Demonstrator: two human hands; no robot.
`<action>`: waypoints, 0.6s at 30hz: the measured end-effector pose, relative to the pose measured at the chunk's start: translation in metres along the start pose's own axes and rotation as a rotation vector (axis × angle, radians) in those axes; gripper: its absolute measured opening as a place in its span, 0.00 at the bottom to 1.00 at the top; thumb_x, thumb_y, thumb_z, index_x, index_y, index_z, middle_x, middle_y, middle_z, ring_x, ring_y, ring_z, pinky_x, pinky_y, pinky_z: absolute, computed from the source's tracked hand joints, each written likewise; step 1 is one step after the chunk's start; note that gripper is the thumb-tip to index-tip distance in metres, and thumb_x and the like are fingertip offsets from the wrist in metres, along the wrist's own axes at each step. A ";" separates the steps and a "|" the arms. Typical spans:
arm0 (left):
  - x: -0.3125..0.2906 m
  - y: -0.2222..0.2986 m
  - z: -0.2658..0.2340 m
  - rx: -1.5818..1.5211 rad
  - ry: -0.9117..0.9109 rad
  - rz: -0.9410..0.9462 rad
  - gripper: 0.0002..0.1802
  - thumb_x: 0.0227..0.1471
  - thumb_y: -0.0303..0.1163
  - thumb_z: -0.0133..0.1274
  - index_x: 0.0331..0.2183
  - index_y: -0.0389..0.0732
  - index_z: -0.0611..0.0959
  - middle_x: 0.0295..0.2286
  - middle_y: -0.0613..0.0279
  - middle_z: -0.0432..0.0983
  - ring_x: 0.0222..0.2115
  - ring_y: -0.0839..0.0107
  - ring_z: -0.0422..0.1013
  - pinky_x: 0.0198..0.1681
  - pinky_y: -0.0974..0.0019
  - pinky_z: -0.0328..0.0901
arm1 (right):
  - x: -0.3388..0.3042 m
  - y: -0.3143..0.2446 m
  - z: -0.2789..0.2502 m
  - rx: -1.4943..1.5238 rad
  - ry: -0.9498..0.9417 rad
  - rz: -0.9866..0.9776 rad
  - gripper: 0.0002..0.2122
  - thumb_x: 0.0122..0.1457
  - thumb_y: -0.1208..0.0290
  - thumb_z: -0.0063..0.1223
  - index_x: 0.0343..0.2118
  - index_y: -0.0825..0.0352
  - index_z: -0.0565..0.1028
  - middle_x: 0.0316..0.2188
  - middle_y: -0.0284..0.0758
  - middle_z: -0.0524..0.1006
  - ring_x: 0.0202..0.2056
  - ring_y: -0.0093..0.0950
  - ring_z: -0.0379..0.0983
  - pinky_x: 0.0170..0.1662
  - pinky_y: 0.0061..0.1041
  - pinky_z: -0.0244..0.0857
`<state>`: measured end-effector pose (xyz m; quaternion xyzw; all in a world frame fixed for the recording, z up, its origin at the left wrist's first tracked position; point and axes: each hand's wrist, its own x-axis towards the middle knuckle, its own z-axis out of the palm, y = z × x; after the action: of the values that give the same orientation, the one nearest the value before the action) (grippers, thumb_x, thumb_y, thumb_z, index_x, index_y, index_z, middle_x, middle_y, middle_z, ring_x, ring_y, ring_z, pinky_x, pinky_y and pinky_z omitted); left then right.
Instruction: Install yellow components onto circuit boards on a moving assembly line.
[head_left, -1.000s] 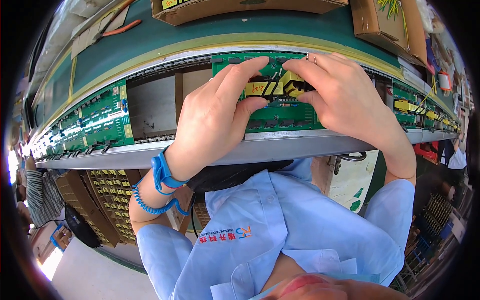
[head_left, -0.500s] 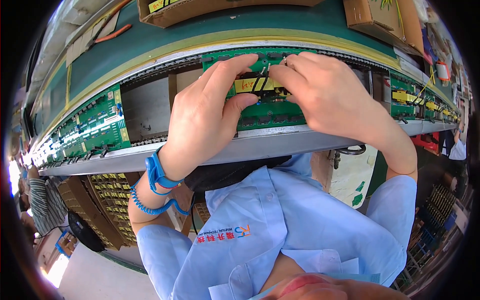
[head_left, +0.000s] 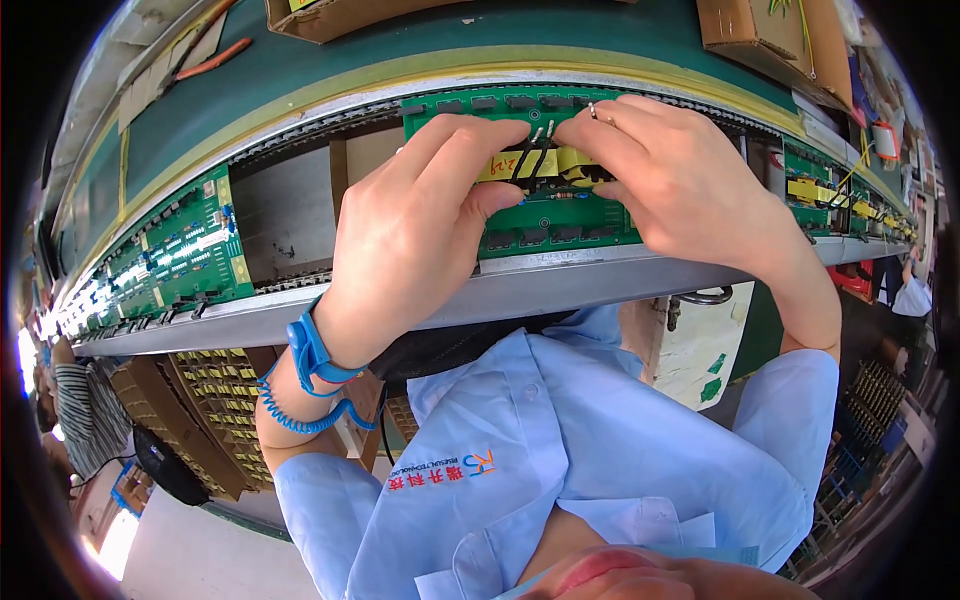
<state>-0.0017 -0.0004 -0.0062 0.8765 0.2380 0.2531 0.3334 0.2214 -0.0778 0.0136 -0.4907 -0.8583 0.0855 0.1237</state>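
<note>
A green circuit board (head_left: 545, 232) lies on the conveyor rails in front of me, with a yellow-taped transformer (head_left: 506, 166) across its middle. Black-sleeved leads with bare silver tips (head_left: 540, 150) rise from the transformer. My left hand (head_left: 415, 205) grips its left part, forefinger on the far side and thumb on the near side. Curled over the right part, my right hand (head_left: 680, 180) has its fingertips on the far side and its thumb low on the near side. A small silver tip shows by its forefinger. The fingers partly hide the transformer's ends.
More green boards sit along the line, one at left (head_left: 180, 250) and others at right (head_left: 805, 165). Cardboard boxes (head_left: 740, 30) stand on the green bench beyond the rails, near orange-handled pliers (head_left: 215, 58). A blue coiled wrist strap (head_left: 310, 355) circles my left wrist.
My right hand has shifted slightly right, and its fingertips are farther from the leads. More of the transformer and leads shows. The view has shifted a little. My left hand keeps its grip.
</note>
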 end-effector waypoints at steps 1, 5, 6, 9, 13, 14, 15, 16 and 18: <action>0.000 0.002 0.000 0.003 -0.039 -0.057 0.19 0.47 0.22 0.61 0.44 0.38 0.80 0.37 0.57 0.78 0.35 0.62 0.76 0.40 0.66 0.71 | -0.002 -0.003 0.002 -0.021 0.040 0.031 0.12 0.42 0.80 0.54 0.33 0.72 0.71 0.26 0.39 0.72 0.33 0.36 0.73 0.34 0.32 0.70; 0.002 0.002 0.002 -0.021 -0.021 0.001 0.18 0.45 0.22 0.62 0.42 0.38 0.81 0.38 0.57 0.78 0.35 0.61 0.76 0.39 0.65 0.71 | -0.007 -0.028 0.014 -0.213 0.158 0.135 0.13 0.46 0.76 0.54 0.36 0.72 0.72 0.25 0.35 0.71 0.31 0.30 0.71 0.29 0.25 0.70; 0.002 0.002 0.002 -0.010 -0.021 0.008 0.17 0.45 0.21 0.62 0.40 0.37 0.81 0.38 0.57 0.78 0.35 0.60 0.76 0.38 0.65 0.71 | -0.007 -0.029 0.015 -0.211 0.163 0.139 0.13 0.46 0.76 0.54 0.36 0.72 0.72 0.25 0.35 0.71 0.31 0.30 0.71 0.29 0.25 0.70; 0.002 -0.001 0.002 0.020 0.002 0.064 0.16 0.44 0.21 0.62 0.39 0.38 0.81 0.36 0.58 0.77 0.32 0.58 0.76 0.34 0.63 0.71 | -0.007 -0.028 0.018 -0.213 0.152 0.156 0.12 0.47 0.74 0.53 0.36 0.71 0.73 0.25 0.34 0.71 0.30 0.28 0.70 0.28 0.23 0.69; 0.003 -0.001 0.004 0.041 0.036 0.107 0.16 0.43 0.22 0.61 0.38 0.39 0.81 0.35 0.59 0.76 0.29 0.58 0.75 0.29 0.61 0.70 | -0.009 -0.023 0.018 -0.149 0.214 0.137 0.14 0.45 0.75 0.55 0.38 0.71 0.73 0.25 0.35 0.70 0.30 0.29 0.71 0.29 0.24 0.70; 0.004 0.000 0.003 0.051 0.041 0.117 0.16 0.43 0.22 0.61 0.38 0.39 0.81 0.35 0.59 0.76 0.29 0.58 0.75 0.29 0.61 0.70 | -0.009 -0.022 0.016 -0.113 0.205 0.128 0.16 0.44 0.76 0.55 0.38 0.72 0.73 0.25 0.35 0.70 0.30 0.30 0.71 0.29 0.25 0.70; 0.005 0.001 0.001 0.042 0.030 0.108 0.15 0.43 0.22 0.61 0.38 0.39 0.81 0.35 0.59 0.76 0.29 0.57 0.75 0.29 0.61 0.70 | -0.011 -0.022 0.015 -0.122 0.217 0.123 0.16 0.44 0.76 0.55 0.38 0.72 0.73 0.25 0.35 0.70 0.30 0.30 0.71 0.29 0.25 0.70; 0.006 0.002 0.000 0.033 0.020 0.099 0.15 0.43 0.22 0.61 0.38 0.38 0.81 0.35 0.59 0.76 0.30 0.57 0.76 0.29 0.60 0.71 | -0.014 -0.023 0.015 -0.108 0.203 0.127 0.19 0.44 0.75 0.57 0.42 0.72 0.73 0.29 0.37 0.73 0.32 0.32 0.73 0.32 0.26 0.71; 0.010 0.005 -0.007 0.000 -0.045 0.032 0.16 0.43 0.23 0.61 0.38 0.38 0.81 0.35 0.57 0.77 0.32 0.53 0.75 0.32 0.58 0.71 | -0.015 -0.019 0.007 -0.112 0.220 0.115 0.22 0.44 0.74 0.59 0.45 0.72 0.74 0.32 0.38 0.75 0.35 0.34 0.74 0.34 0.28 0.72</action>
<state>0.0025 0.0057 0.0049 0.8856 0.2165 0.2385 0.3347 0.2109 -0.1007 0.0099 -0.5517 -0.8133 -0.0096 0.1844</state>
